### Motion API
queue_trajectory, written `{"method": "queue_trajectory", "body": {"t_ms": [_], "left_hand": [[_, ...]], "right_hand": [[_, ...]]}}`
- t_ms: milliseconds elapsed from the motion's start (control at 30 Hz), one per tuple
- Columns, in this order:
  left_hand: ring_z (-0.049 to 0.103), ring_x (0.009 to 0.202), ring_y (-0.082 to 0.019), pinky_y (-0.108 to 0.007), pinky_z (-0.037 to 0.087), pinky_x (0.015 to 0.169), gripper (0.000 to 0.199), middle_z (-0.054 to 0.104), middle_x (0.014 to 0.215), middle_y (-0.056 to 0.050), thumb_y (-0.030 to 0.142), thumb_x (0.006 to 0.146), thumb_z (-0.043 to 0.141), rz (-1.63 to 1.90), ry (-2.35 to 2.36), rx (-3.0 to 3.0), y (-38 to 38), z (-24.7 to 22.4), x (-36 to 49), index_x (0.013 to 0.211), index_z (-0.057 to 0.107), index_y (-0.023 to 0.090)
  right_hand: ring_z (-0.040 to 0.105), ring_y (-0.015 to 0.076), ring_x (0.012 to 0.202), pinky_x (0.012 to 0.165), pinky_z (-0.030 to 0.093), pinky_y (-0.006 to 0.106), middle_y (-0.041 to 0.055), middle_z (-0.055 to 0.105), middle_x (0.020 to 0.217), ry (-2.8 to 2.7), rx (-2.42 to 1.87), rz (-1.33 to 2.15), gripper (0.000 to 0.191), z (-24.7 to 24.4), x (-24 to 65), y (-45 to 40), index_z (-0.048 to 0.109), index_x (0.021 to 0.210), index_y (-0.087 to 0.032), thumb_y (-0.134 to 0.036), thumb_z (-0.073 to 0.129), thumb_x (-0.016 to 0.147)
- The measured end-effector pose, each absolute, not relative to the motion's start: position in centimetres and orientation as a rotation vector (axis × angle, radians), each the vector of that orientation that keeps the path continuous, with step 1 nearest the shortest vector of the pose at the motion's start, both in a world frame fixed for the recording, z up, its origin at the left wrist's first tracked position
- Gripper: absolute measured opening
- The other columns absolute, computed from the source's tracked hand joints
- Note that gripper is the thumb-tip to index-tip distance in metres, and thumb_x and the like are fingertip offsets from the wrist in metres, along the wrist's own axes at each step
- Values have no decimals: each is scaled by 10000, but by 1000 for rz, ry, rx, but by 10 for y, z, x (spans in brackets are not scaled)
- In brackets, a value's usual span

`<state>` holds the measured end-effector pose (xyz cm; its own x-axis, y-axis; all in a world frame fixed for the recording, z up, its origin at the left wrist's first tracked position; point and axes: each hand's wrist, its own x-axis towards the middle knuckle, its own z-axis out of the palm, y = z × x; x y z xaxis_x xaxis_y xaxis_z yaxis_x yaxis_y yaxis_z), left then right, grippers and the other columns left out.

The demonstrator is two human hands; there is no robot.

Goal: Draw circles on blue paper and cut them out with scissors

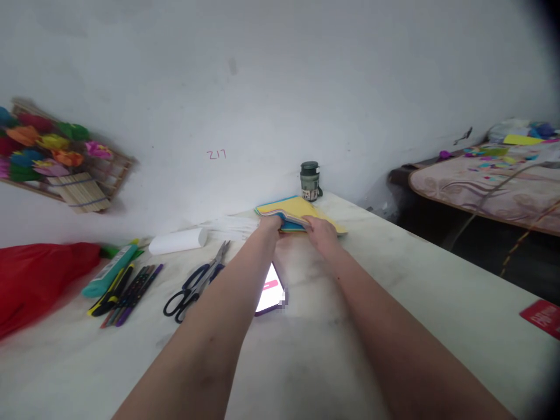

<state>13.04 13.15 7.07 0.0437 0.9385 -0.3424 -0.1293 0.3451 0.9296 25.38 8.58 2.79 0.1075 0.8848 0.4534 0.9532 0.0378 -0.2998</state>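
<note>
Both my arms reach out to a stack of coloured paper sheets [301,207] near the far edge of the table. Yellow lies on top, and blue shows below and between the sheets. My left hand [272,222] grips the near left edge, its fingers partly hidden under the paper. At the near edge farther right, my right hand [322,232] holds the lifted, bent sheets, with its fingers over them. Just behind the stack stands a dark green lidded cup [310,182]. A phone [270,290] with a lit screen lies nearer me, partly covered by my left forearm.
Two pairs of scissors [196,283], several pens [135,294], a black-and-yellow cutter [111,294], a teal tube [111,271] and a white roll [178,241] lie left. Red cloth [44,280] sits far left; a red card [542,318] lies at the right edge. White strips [231,226] lie near the wall.
</note>
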Motion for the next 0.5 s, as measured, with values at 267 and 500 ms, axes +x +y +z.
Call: {"method": "queue_trajectory", "body": {"t_ms": [267, 500], "left_hand": [[582, 812, -201, -334, 492, 657, 225, 555, 962, -120, 112, 799, 511, 1019, 1331, 916, 134, 126, 106, 1023, 507, 88], [593, 567, -148, -282, 513, 536, 159, 561, 678, -45, -6, 730, 496, 1244, 1322, 970, 129, 185, 55, 821, 508, 125]], "right_hand": [[568, 208, 868, 689, 394, 293, 44, 626, 1009, -1647, -1903, -208, 344, 34, 260, 84, 499, 1142, -272, -239, 377, 822], [559, 215, 906, 707, 399, 306, 36, 613, 1042, -1715, -1958, -144, 377, 31, 262, 85, 481, 1166, -307, -221, 377, 814]]}}
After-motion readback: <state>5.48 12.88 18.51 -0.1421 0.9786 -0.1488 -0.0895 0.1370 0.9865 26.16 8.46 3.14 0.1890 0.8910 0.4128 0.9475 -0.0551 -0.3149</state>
